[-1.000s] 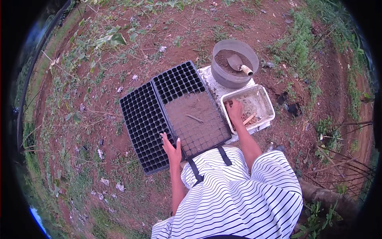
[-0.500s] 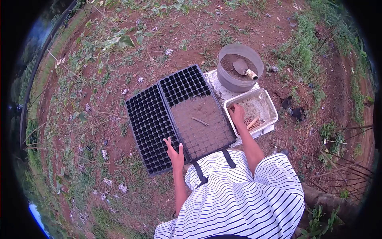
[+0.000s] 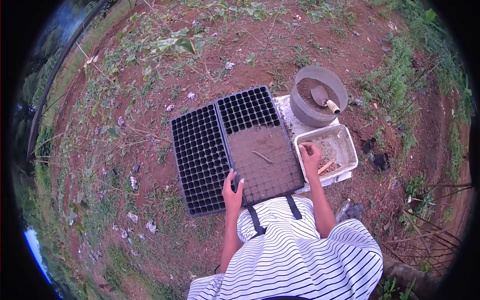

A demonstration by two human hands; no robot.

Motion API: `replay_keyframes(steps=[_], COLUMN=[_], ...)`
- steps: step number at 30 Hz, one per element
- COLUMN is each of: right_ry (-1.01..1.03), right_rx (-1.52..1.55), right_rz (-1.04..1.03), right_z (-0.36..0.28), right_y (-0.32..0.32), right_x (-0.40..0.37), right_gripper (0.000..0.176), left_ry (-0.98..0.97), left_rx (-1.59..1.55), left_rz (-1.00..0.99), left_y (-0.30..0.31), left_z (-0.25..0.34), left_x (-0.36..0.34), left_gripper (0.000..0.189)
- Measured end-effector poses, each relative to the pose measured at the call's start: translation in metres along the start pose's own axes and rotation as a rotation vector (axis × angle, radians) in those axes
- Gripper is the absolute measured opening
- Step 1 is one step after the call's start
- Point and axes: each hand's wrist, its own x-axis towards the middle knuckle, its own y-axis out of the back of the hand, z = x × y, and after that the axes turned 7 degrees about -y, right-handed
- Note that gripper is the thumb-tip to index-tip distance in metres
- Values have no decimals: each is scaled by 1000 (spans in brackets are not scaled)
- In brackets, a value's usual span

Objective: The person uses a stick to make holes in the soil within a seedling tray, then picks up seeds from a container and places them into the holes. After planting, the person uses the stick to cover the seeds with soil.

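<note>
My left hand (image 3: 233, 194) is open, thumb and fingers apart, over the near edge where two black seedling trays meet. The left seedling tray (image 3: 199, 160) has bare cells; the right seedling tray (image 3: 248, 107) is covered with soil except for its far rows. On that soil lies a short stick (image 3: 262, 157). My right hand (image 3: 311, 159) is above the left side of a white plastic basket (image 3: 353, 145), its fingertips pinched together near the rim. Whatever the fingertips hold is too small to make out. Inside the basket are small brown bits and a light wooden piece (image 3: 327, 166).
A round grey tub (image 3: 300, 112) of soil stands beyond the basket, with a trowel (image 3: 325, 99) resting in it. Both sit on a white board (image 3: 285, 111). Leafy plants (image 3: 177, 44) grow on the red ground ahead. Dry sticks (image 3: 425, 232) lie at right.
The whole view has shifted, so the trays and basket appear farther right. My right hand has drawn slightly nearer to me over the basket; my left hand has edged toward the soil-covered tray.
</note>
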Motion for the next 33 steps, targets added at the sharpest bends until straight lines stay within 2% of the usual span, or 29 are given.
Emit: replay_keyframes(steps=[1,3,5,6,8,9,13,21,26,33], right_ry=[1,-56,-78,-72,-101,-161,-277,-308,-277,-296], right_rx=[133,171,56,57,21,130,150,79,93,139], right_rz=[-102,-299,-524,-524,-782,-858,-966,-1009,-934,-1023], right_z=[-17,-34,-49,-50,-52,-52,-51,-44,-48,-48], right_y=[-5,-16,-23,-27,-33,-35,-36,-37,-39,-39], right_x=[-15,-39,-57,-61,-67,-69,-61,-60,-65,-63], right_gripper=[9,10,11,11,11,11,11,11,11,16], left_ry=[-34,-66,-161,-167,-255,-281,-305,-374,-308,-257], left_rx=[-38,-83,-138,-139,-170,-185,-114,-50,-93,-58], left_rz=[17,-25,-63,-61,-156,-129,-127,-77,8,-18], left_y=[-6,-15,-25,-27,-30,-30,-25,-23,-27,-26], left_z=[7,22,36,37,39,45,43,45,44,38], left_x=[2,8,14,16,20,20,20,14,12,11], left_gripper=[56,58,55,55,41,30,24,16,9,9])
